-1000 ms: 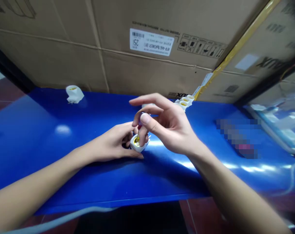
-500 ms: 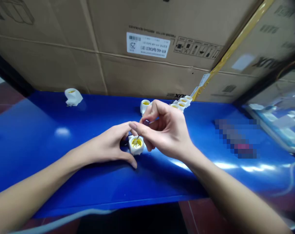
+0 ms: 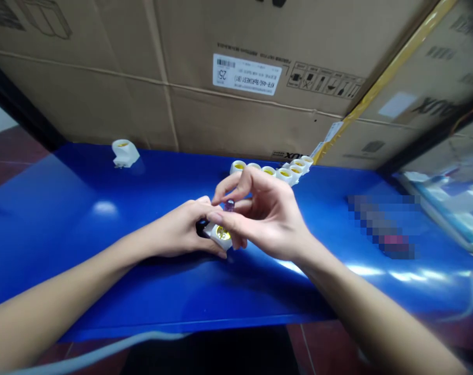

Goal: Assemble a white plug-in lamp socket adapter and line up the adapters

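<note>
My left hand (image 3: pixel 185 226) is closed round a white lamp socket (image 3: pixel 222 240), with its thumb along the near side. The socket's round mouth faces up, and its brass-yellow inside shows. Something dark, which I cannot make out, sits between the left palm and the socket. Above the socket, my right hand (image 3: pixel 265 213) has its thumb and fingers curled about a small screwdriver (image 3: pixel 229 205) with a clear purple handle. The screwdriver's shaft and tip are hidden behind the right thumb.
Several similar white sockets (image 3: pixel 283 175) stand in a cluster behind my right hand. Another white socket (image 3: pixel 125 154) stands at the back left of the blue table (image 3: pixel 150 307). Large cardboard boxes (image 3: pixel 181 120) wall off the back. A pixelated item (image 3: pixel 382 229) lies to the right.
The socket has tilted and turned slightly within my left hand. My right fingers have shifted on the screwdriver, whose handle stands more upright. The camera view has moved a little.
</note>
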Available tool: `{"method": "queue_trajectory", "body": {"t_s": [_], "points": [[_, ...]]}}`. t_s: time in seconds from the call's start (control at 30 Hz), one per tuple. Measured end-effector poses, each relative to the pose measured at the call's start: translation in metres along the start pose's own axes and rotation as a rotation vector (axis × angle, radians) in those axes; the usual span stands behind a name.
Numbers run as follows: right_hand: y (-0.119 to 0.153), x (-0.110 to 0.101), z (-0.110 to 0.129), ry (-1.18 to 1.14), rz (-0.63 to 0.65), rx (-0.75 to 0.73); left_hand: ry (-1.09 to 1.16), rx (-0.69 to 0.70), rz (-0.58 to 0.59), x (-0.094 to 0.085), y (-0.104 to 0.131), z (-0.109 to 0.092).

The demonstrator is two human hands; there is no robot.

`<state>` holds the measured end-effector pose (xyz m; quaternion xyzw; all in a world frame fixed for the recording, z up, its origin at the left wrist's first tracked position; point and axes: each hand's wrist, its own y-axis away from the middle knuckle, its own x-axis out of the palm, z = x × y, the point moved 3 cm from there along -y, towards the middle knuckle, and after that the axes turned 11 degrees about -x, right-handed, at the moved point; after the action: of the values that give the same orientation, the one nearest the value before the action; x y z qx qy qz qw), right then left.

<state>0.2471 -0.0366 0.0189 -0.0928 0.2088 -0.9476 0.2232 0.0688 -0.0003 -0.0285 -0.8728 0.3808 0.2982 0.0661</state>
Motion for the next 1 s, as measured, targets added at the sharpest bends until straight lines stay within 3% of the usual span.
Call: {"method": "queue_trajectory", "body": {"t_s": [0.07,0.27,0.53,0.8,1.0], "points": [[-0.001,0.001,-0.002,-0.04,-0.011,0.019,0.022,-0.01,0.011,0.0,0.0,0.0],[-0.003,0.002,0.002,-0.002,0.155,0.034,0.081,-0.013,0.051,0.002,0.002,-0.002],[-0.001,0.01,-0.009,-0.03,-0.066,0.005,0.012,-0.029,0.015,0.001,0.0,0.0],[0.001,0.004,-0.003,-0.007,0.152,0.031,0.131,0.044,0.06,0.003,0.002,-0.006],[0.002,0.003,-0.011,0.048,0.007,-0.01,0.09,-0.032,0.039,0.004,0.002,-0.005]]}}
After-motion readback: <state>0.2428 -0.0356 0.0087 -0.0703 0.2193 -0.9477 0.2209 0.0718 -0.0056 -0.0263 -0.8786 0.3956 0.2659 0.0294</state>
